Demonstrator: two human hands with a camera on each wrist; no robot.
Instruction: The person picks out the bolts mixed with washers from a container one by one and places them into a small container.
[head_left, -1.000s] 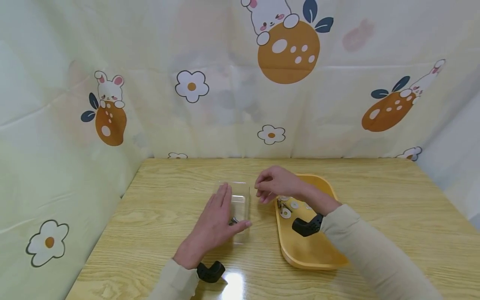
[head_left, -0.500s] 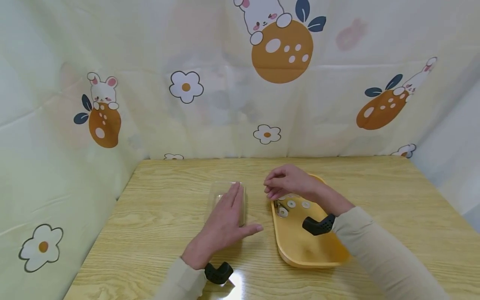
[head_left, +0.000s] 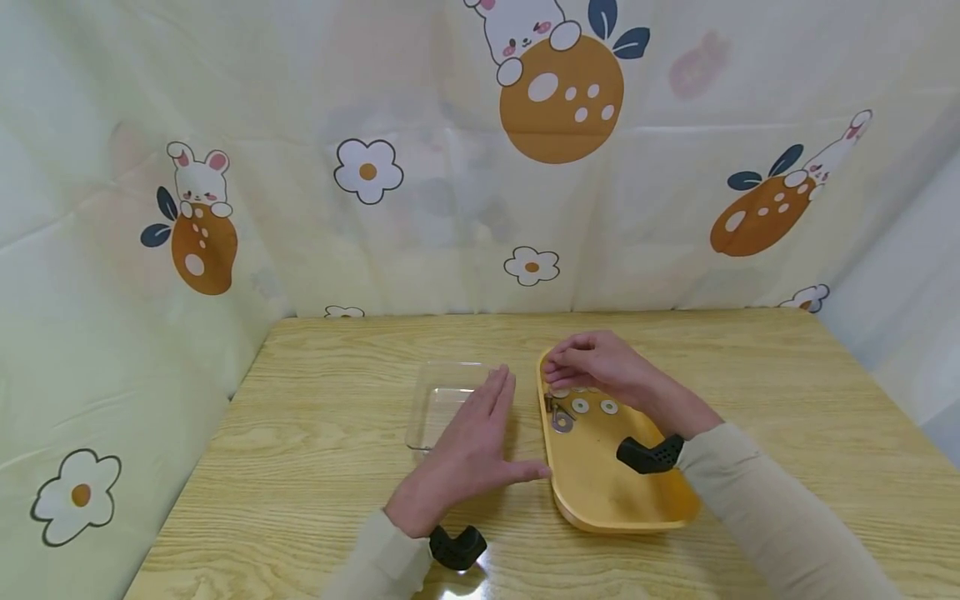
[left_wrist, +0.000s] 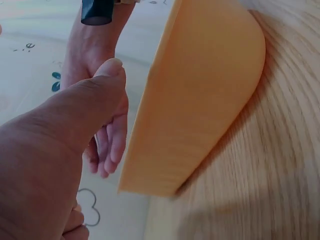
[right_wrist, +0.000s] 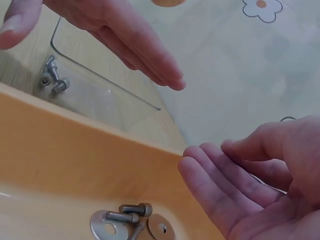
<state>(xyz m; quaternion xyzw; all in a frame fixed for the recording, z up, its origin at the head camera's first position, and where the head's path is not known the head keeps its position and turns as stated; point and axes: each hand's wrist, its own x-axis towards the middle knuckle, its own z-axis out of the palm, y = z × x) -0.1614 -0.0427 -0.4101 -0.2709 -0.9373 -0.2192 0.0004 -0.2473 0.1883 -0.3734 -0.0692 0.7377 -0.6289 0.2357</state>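
My left hand point(head_left: 472, 442) hovers between a clear plastic box point(head_left: 423, 408) and a yellow tray point(head_left: 585, 500), fingers straight, thumb stretched out toward the tray's left rim. Nothing is in it. Over the tray's back left corner is my right hand point(head_left: 600, 367), its fingers loosely bent and the thumb near the index finger. No object shows in it in the right wrist view. Below it in the tray lie several washers point(head_left: 580, 406) and a few bolts point(right_wrist: 122, 216). Several bolts point(right_wrist: 56, 80) also lie in the clear box, hidden by my left hand in the head view.
Both containers stand on a wood-grain table point(head_left: 315, 467), the box left of the tray. A patterned curtain point(head_left: 420, 233) closes off the back and sides. Each wrist carries a black camera mount point(head_left: 457, 547).
My left hand has moved right, off the clear box toward the tray, and the box shows more. My right hand has shifted right, from the gap beside the tray to over its back corner.
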